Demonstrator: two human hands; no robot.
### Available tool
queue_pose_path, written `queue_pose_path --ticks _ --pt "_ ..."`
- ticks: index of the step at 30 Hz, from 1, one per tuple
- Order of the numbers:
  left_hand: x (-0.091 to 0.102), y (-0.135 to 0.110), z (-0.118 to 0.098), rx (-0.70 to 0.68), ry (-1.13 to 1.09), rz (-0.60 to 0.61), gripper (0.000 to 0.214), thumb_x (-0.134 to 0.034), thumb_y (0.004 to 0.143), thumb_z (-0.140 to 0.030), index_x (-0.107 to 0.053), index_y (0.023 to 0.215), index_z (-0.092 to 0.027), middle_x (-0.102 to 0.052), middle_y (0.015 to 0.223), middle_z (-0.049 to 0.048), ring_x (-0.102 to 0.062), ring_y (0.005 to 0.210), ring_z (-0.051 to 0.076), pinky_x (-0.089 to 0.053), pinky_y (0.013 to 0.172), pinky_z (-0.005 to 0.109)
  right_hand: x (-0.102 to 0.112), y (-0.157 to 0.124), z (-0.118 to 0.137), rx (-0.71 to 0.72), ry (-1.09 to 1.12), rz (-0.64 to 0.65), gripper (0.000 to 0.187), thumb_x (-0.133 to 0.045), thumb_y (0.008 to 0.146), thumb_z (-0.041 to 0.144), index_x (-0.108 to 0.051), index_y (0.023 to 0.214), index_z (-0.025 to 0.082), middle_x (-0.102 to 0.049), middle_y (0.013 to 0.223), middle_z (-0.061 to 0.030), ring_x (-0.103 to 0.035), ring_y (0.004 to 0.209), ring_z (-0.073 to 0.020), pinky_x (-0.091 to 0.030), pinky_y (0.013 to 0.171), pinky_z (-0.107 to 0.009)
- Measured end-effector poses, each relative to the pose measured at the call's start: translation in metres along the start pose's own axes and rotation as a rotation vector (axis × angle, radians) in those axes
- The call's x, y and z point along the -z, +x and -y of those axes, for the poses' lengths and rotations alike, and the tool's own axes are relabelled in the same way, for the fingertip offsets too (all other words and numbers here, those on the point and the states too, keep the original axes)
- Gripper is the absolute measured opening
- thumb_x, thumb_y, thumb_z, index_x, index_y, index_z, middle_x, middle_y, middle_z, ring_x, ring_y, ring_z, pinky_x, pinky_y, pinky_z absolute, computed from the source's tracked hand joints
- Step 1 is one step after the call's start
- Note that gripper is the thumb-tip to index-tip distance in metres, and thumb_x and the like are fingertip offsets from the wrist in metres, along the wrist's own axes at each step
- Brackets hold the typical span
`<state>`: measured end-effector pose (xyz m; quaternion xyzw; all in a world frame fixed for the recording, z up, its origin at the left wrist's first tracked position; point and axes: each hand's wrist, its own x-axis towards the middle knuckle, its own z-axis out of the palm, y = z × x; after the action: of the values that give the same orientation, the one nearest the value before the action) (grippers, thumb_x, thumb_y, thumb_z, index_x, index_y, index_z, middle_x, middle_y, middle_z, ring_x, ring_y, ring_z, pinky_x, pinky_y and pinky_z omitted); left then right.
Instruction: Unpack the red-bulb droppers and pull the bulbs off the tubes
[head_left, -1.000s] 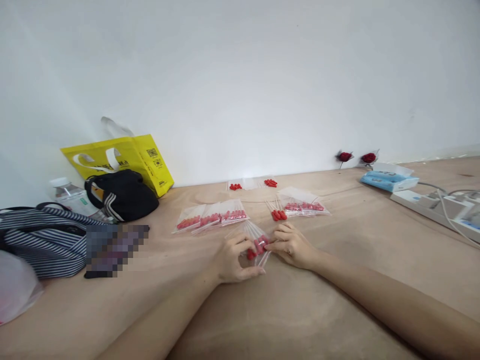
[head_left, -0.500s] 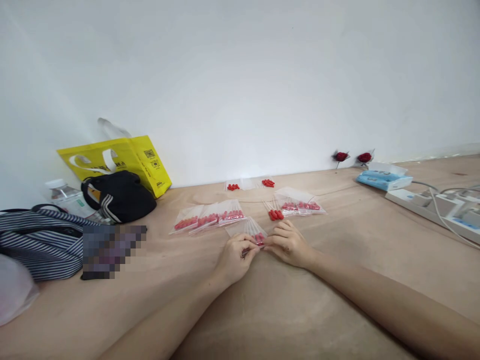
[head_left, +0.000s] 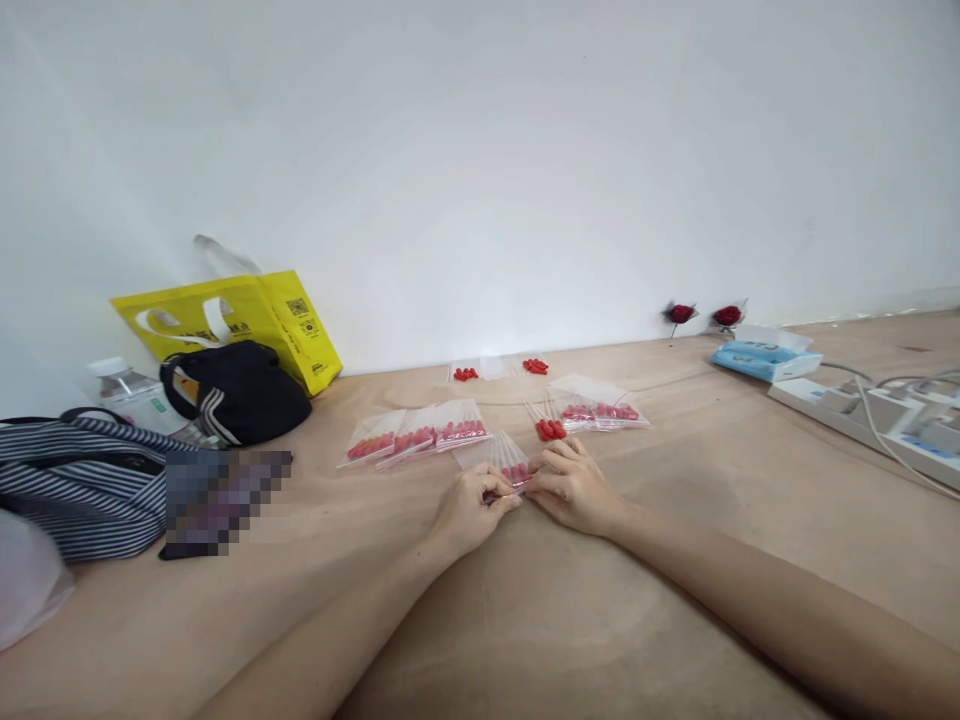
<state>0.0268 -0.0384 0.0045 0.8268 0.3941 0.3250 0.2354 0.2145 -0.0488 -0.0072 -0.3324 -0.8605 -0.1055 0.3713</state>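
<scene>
A clear zip bag [head_left: 495, 453] with red-tipped sticks inside lies flat on the table, its near edge toward me. My left hand [head_left: 480, 505] pinches that near edge between thumb and fingers. Close beside it, my right hand [head_left: 574, 485] pinches the same edge from the right, so the fingertips almost meet. Just beyond my right hand lie loose red-tipped sticks [head_left: 551, 429]. Filled zip bags [head_left: 420, 436] overlap in a row to the left, and more filled bags [head_left: 600, 405] lie to the right.
Two groups of red tips [head_left: 466, 374] sit on clear bags near the wall. On the left stand a yellow bag [head_left: 247, 320], a black pouch [head_left: 247, 395], a bottle [head_left: 124, 385] and a striped cloth bag [head_left: 90, 490]. Rightward are dark red roses [head_left: 681, 314], a tissue pack [head_left: 765, 358] and power strips [head_left: 870, 420].
My left thumb and fingers have shifted slightly right along the bag's near edge, closer to my right fingertips. The bags and loose sticks stay in place.
</scene>
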Motion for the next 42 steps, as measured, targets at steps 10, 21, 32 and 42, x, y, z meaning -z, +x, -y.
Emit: queue_pose_path --ticks 10,21,32,42 --pt "-0.002 0.003 -0.007 0.020 0.001 -0.014 0.019 -0.051 0.076 -0.021 -0.067 0.066 -0.016 -0.063 0.077 0.0034 -0.059 0.069 0.012 -0.044 0.060 0.021 0.003 0.003 0.002 -0.009 -0.012 0.003 0.012 -0.046 0.082 0.017 -0.055 0.074 0.017 -0.061 0.078 -0.0026 -0.046 0.077 -0.0146 -0.029 0.071 -0.031" --pt "-0.001 0.006 -0.002 0.079 -0.089 -0.029 0.013 -0.057 0.072 -0.019 -0.067 0.065 -0.015 -0.062 0.072 0.0018 -0.056 0.063 0.011 -0.043 0.058 0.021 -0.001 0.000 -0.002 -0.059 -0.040 -0.002 0.010 -0.053 0.080 0.029 -0.058 0.078 0.020 -0.061 0.077 -0.0012 -0.046 0.079 -0.0144 -0.027 0.072 -0.030" --pt "0.000 0.006 0.001 0.151 -0.114 -0.020 0.007 -0.062 0.067 -0.019 -0.067 0.064 -0.016 -0.061 0.069 0.0013 -0.055 0.062 0.012 -0.043 0.058 0.023 0.000 0.000 0.000 0.022 -0.020 -0.051 0.012 -0.051 0.080 0.020 -0.060 0.071 0.021 -0.061 0.079 -0.0002 -0.045 0.075 -0.0132 -0.028 0.071 -0.030" --pt "-0.001 0.007 0.001 0.152 -0.127 -0.038 0.010 -0.063 0.067 -0.023 -0.067 0.063 -0.015 -0.063 0.069 0.0028 -0.057 0.064 0.014 -0.045 0.060 0.025 -0.004 0.001 -0.003 0.026 -0.005 -0.049 0.011 -0.055 0.078 0.020 -0.062 0.071 0.022 -0.061 0.080 -0.0001 -0.045 0.077 -0.0135 -0.028 0.070 -0.030"
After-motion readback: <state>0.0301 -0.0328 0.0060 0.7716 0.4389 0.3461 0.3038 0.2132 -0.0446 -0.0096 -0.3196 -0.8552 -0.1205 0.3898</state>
